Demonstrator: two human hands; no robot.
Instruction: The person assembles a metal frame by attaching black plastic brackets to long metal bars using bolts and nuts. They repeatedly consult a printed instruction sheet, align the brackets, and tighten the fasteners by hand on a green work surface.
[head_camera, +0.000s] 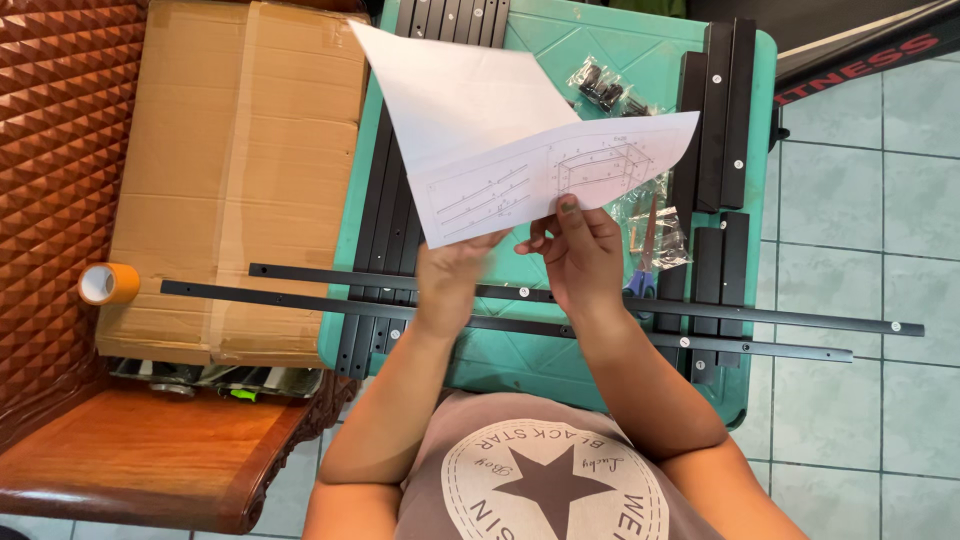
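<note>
Head view, creased white instruction sheet (520, 140), line drawings

You stand over pale tiled floor (850, 200), a teal plastic table (560, 370) ahead and a carved wooden bench (150, 450) at left.

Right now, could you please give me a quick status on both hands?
Left hand and right hand both grip the instruction sheet. Sheet held above the green table. Two long black rails lie across underneath.
</note>
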